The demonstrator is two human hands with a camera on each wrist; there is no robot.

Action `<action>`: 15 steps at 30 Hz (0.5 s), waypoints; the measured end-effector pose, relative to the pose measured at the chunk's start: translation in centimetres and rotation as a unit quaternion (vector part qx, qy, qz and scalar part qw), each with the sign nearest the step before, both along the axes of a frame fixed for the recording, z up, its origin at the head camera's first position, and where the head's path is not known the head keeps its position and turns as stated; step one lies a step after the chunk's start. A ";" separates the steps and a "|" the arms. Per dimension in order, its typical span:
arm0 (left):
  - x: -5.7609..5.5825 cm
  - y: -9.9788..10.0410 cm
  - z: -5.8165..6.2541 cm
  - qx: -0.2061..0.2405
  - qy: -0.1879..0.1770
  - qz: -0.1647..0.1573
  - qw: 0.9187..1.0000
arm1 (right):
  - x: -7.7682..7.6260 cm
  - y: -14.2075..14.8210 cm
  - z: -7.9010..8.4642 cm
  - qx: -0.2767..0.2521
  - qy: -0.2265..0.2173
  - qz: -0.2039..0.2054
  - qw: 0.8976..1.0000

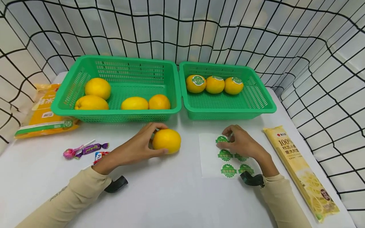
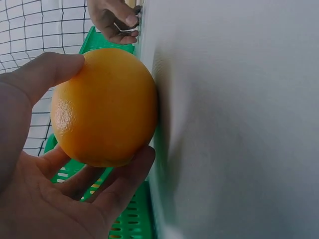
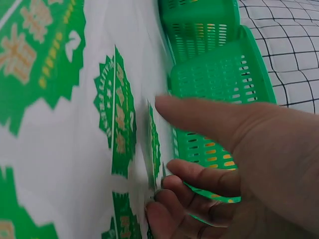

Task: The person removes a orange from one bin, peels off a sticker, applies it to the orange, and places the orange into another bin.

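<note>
An orange [image 1: 166, 141] sits in the grip of my left hand [image 1: 149, 142], low over the white table. Its thumb lies on one side of the fruit [image 2: 104, 107] and the fingers curve round the other. To the right, a sheet of green stickers [image 1: 209, 158] lies flat. My right hand [image 1: 240, 142] is over the sheet's upper part, thumb and fingers apart around a sticker [image 1: 221, 139]. In the right wrist view, the fingertips [image 3: 174, 181] are right at that sticker [image 3: 154, 142], whose edge stands slightly up, and the thumb is spread away from them.
Behind stand two green baskets: the left basket [image 1: 137, 72] holds several oranges, the right basket [image 1: 233, 114] three stickered ones. An orange-coloured bag [image 1: 47, 110] and wrapped candies [image 1: 91, 148] are at left. A pasta packet [image 1: 299, 171] lies at right. Black wire netting [image 1: 196, 31] surrounds the table.
</note>
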State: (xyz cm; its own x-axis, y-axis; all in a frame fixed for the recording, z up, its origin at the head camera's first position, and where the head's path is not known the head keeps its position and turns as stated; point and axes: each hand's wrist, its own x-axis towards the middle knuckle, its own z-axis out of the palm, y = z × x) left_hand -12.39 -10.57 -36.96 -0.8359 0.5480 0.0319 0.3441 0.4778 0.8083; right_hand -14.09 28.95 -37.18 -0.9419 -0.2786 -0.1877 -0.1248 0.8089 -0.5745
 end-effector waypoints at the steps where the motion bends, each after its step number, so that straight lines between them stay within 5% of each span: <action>1: 0.0 0.0 0.0 0.000 0.000 0.001 1.000 | 0.0 0.0 0.0 -0.002 0.005 -0.002 1.000; 15: -0.4 -0.3 -0.2 0.055 -0.052 -0.002 0.997 | -0.1 0.9 -0.5 -0.045 0.021 -0.009 0.999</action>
